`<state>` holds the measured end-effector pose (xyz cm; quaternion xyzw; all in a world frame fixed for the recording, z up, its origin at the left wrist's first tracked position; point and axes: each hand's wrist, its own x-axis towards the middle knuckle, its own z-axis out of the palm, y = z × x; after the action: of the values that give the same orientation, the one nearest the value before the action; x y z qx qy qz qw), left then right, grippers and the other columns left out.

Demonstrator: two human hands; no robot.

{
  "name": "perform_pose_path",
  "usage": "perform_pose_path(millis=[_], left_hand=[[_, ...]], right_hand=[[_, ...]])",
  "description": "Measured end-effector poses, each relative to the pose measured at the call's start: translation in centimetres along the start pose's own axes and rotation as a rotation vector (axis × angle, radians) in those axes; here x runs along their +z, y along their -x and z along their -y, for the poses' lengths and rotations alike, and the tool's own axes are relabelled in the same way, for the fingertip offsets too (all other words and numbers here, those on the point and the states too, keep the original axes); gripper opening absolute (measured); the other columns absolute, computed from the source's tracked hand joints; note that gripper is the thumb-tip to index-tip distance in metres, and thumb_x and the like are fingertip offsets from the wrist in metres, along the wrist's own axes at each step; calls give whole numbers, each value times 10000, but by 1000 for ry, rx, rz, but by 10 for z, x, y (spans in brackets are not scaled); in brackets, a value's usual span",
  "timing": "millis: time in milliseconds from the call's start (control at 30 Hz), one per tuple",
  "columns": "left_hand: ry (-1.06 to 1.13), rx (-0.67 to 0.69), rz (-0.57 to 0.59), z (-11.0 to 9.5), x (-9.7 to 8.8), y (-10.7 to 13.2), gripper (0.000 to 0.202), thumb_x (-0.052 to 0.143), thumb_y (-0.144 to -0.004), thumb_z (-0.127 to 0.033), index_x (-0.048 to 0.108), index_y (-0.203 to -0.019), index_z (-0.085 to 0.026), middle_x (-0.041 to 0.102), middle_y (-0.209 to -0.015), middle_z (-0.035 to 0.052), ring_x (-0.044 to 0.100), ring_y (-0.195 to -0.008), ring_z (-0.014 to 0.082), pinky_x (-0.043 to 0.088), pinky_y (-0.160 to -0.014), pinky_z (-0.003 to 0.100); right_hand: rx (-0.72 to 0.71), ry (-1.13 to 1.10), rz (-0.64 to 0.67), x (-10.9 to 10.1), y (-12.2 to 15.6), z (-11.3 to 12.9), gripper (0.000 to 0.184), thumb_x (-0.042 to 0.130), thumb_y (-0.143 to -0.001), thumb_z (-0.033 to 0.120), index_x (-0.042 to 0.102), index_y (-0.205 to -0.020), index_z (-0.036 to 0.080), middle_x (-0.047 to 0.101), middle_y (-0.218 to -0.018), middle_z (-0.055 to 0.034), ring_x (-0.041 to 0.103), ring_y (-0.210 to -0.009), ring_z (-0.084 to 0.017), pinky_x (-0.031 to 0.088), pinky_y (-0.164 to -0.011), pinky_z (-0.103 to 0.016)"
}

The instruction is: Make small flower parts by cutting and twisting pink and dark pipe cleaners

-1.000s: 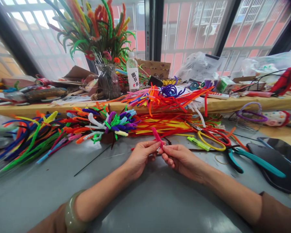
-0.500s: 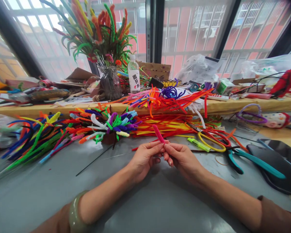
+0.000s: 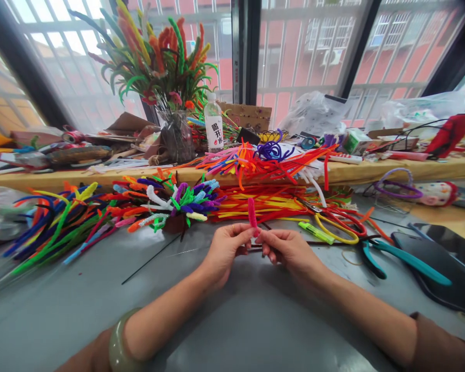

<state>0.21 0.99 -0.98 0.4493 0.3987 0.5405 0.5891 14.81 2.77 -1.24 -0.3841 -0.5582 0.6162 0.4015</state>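
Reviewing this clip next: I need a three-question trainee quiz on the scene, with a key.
1. True or false: neither hand touches the pink pipe cleaner.
2. Which stands beside the vase?
A) pliers
B) bottle
C) scissors
3. Fill in: the bangle is worn on the same side as the ____ hand.

Key:
1. False; the left hand and right hand hold it between them.
2. B
3. left
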Motion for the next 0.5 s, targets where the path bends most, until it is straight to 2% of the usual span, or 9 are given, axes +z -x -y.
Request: perform_pose_path(millis=[67,133,233,300,400,500], left_hand=[[-126,19,-53,-3,-5,-5,180,599,-690,-297,626,-732,-124,574,-632,-6,418,-486,48,311,-473,169],[-307,34,-87,-4,-14,-12,189,557,-708,-300,603,-717,-117,608,-689,21,432,-484,59,321,-460,179],[-632,77,-126,-2,-28,-22,185,521,-717,-287,598,-712,-120,614,-645,29,434,-470,85,323,-451,202],[-828,139,-150,1,-34,-25,195,489,-737,-282,616,-722,-135,624,-645,30,467,-501,108,336,-480,220],[-1038,187,-140,3,-38,-26,195,490,-744,-274,648,-737,-160,646,-678,34,528,-585,144,360,-556,253],[-1118,242,-154,2,-37,-24,173,540,-723,-272,671,-768,-168,662,-765,50,559,-694,176,376,-647,284]], right_hand=[[-83,177,-75,-8,-3,4,277,577,-718,413,632,-715,142,544,-558,13,441,-437,-58,327,-432,-192],[-241,490,-88,-17,-5,6,218,566,-739,360,648,-743,158,587,-651,-15,508,-550,-101,378,-513,-223],[-442,1013,-7,-25,-7,1,146,582,-742,282,668,-816,189,610,-796,-47,536,-764,-164,405,-667,-273],[-482,1233,43,-26,-7,-4,153,579,-751,264,660,-864,198,603,-830,-54,519,-820,-182,403,-715,-297],[-515,1366,64,-25,-6,-7,106,554,-772,220,649,-801,186,595,-827,-53,504,-822,-181,406,-715,-301],[-616,1344,59,-26,-7,-5,104,539,-782,192,641,-764,182,595,-821,-46,501,-806,-169,406,-715,-297]])
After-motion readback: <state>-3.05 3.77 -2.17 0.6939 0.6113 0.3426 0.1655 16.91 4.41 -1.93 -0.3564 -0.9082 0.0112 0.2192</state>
